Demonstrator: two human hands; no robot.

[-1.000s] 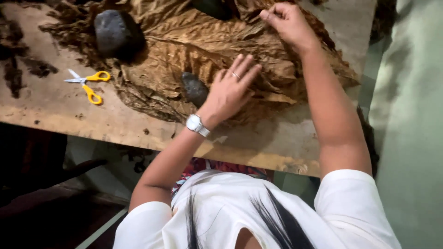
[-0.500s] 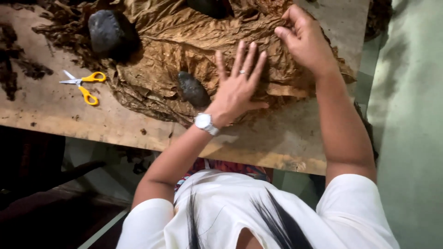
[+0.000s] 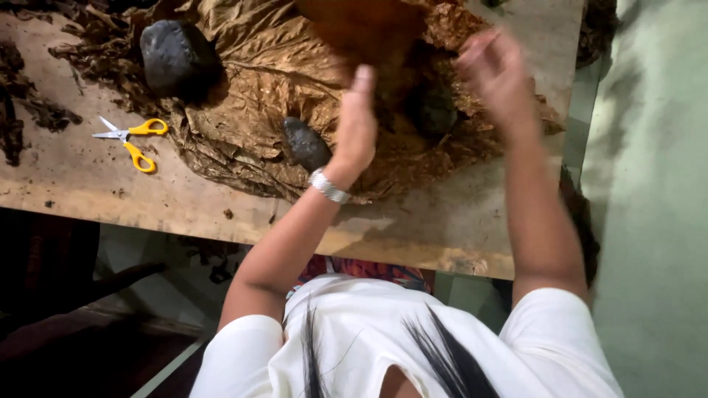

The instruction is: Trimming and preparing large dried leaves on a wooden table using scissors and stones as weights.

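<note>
Both hands now off the pile of dry brown tobacco leaves (image 3: 251, 74) and raised above it. Half a second ago both lay flat on the leaves, pressing them; now left hand (image 3: 358, 121) stands edge-on, fingers straight and together, silver wristwatch (image 3: 328, 186) at the wrist. Right hand (image 3: 495, 70) is motion-blurred, fingers partly spread; cannot tell if it pinches anything. A darker reddish-brown leaf (image 3: 369, 29) hangs in the air between the hands, lifted clear of the pile, not seen raised earlier. Which hand carries it is unclear; left hand sits just beside its lower edge, maybe touching. Judgement: pressing phase over, one leaf being pulled up off the stack.

Pile itself spreads over the worn wooden surface (image 3: 88, 184), same place as before. Large dark grey stone (image 3: 177, 55) sits on the pile's left end, unmoved. Small dark stone (image 3: 306, 144) rests on the leaves just left of the left wrist, unmoved. A third dark stone (image 3: 435, 110) now shows under the lifted leaf, between the hands. Yellow-handled scissors (image 3: 133, 136) lie on bare wood left of the pile, apart from it, unchanged.
</note>
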